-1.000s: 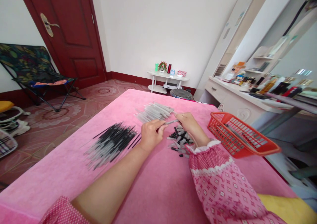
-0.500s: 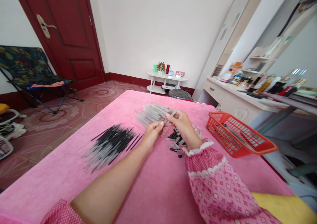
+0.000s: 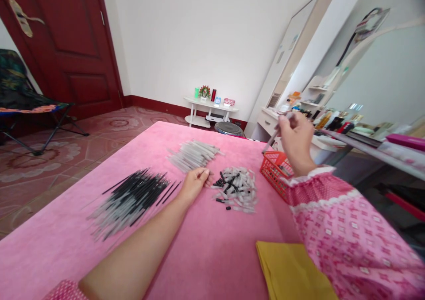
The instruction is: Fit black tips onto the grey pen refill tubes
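My right hand is raised above the red plastic basket and pinches a thin grey pen that points down and left. My left hand rests on the pink tablecloth, fingers curled, with nothing visible in it. It lies between a pile of black-tipped refills on its left and a heap of small grey and black caps on its right. A bundle of grey pen barrels lies just beyond it.
A yellow cloth lies at the table's near right edge. A white dressing table with bottles stands to the right. A small white shelf, a dark red door and a folding chair are farther off.
My right hand took the grey pen away from the left hand and lifted it rightward over the red basket. My left hand dropped onto the cloth. The view swung right.
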The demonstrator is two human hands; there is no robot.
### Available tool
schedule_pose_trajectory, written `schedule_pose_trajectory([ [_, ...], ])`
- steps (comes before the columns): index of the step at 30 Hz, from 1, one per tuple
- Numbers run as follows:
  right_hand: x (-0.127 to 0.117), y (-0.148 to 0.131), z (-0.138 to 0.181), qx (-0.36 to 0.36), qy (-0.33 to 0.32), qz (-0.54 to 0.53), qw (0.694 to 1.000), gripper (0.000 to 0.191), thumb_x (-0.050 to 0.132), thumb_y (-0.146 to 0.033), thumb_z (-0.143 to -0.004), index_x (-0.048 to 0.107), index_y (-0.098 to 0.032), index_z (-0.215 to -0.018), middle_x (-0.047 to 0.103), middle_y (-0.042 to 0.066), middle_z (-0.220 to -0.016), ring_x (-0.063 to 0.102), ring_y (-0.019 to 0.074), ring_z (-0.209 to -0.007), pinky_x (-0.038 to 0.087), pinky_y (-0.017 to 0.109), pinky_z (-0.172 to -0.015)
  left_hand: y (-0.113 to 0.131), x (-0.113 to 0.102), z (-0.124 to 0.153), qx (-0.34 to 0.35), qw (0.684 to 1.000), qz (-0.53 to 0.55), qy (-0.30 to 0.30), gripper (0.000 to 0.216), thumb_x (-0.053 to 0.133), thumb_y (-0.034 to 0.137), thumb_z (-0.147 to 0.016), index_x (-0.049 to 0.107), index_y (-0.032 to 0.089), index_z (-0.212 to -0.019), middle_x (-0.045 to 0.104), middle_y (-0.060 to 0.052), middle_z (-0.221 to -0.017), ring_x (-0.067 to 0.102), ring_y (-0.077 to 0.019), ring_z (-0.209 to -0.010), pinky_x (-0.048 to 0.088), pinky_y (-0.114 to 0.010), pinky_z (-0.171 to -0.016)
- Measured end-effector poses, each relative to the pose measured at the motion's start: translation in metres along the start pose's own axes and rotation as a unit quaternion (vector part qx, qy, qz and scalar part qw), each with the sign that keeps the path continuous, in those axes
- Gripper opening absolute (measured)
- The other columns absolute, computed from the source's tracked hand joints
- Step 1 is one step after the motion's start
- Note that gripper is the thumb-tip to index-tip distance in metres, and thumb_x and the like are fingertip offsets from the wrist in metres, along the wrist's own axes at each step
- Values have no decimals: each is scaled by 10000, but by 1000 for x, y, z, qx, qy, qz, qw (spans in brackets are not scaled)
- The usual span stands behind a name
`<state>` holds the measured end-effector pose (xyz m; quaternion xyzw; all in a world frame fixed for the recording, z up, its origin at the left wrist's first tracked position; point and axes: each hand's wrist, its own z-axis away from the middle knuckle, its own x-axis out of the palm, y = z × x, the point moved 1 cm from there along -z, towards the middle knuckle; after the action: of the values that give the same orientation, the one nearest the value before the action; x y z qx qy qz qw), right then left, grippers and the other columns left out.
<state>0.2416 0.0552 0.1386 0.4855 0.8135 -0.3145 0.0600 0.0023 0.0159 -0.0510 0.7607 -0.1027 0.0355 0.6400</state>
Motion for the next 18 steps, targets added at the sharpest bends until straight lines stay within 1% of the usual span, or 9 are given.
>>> schedule_pose_trajectory([
  [2, -16, 26, -16, 1, -13, 157, 988, 307, 453, -413, -810, 599, -145, -772, 621, 95, -724, 519, 157, -649, 344, 290, -593, 0, 1, 0, 5, 999, -30, -9, 363, 542, 441, -783, 637, 92, -803, 593, -26, -591, 513, -107, -514, 392, -227, -508],
  [4, -24, 53, -21, 44, -77, 268, 959, 310, 492, -418, -780, 629, -143, -738, 631, 130, -727, 530, 187, -667, 305, 312, -571, -1, 2, -1, 7, 999, -50, -12, 358, 533, 436, -785, 641, 95, -803, 593, -26, -591, 511, -111, -509, 388, -227, -501],
  [7, -24, 80, -12, 88, -233, 333, 909, 332, 560, -458, -723, 672, -147, -756, 650, 173, -801, 555, 224, -709, 290, 327, -564, -1, 2, -1, 6, 998, -53, -13, 348, 527, 430, -784, 644, 103, -797, 587, -19, -575, 508, -110, -495, 387, -228, -502],
  [9, -18, 83, -1, 88, -279, 338, 895, 350, 585, -474, -698, 691, -157, -801, 659, 174, -848, 566, 244, -735, 302, 327, -568, -1, 2, -1, 7, 999, -52, -13, 349, 527, 434, -780, 650, 107, -787, 581, -13, -558, 503, -108, -485, 385, -228, -503],
  [11, -9, 73, 11, 61, -249, 314, 914, 335, 564, -454, -720, 696, -181, -861, 667, 143, -862, 573, 244, -744, 319, 319, -575, -2, 2, -1, 7, 998, -55, -12, 353, 531, 440, -775, 654, 109, -776, 577, -11, -546, 498, -109, -480, 381, -228, -499],
  [12, -3, 64, 18, 37, -227, 286, 930, 310, 547, -427, -740, 694, -192, -877, 670, 121, -855, 577, 235, -745, 331, 311, -583, -2, 2, -1, 7, 998, -56, -12, 356, 532, 442, -776, 653, 108, -777, 577, -11, -546, 500, -110, -482, 381, -228, -499],
  [14, 11, 39, 40, -25, -217, 199, 955, 254, 525, -361, -768, 687, -201, -880, 671, 79, -847, 582, 207, -757, 360, 292, -614, -1, 2, -1, 7, 998, -54, -13, 360, 529, 445, -780, 648, 106, -782, 584, -16, -553, 503, -110, -484, 385, -228, -501],
  [16, 27, 12, 71, -71, -267, 102, 956, 200, 524, -300, -775, 675, -197, -859, 667, 55, -846, 582, 180, -763, 393, 278, -657, -1, 2, -1, 9, 999, -43, -16, 361, 522, 445, -788, 638, 104, -796, 594, -22, -568, 509, -110, -487, 393, -229, -502],
  [18, 40, -13, 109, -107, -317, 23, 942, 172, 529, -250, -777, 659, -187, -872, 656, 52, -878, 579, 168, -803, 413, 282, -728, 0, 1, 0, 11, 1000, -26, -12, 363, 510, 448, -798, 626, 105, -811, 595, -21, -574, 509, -110, -484, 394, -229, -493],
])
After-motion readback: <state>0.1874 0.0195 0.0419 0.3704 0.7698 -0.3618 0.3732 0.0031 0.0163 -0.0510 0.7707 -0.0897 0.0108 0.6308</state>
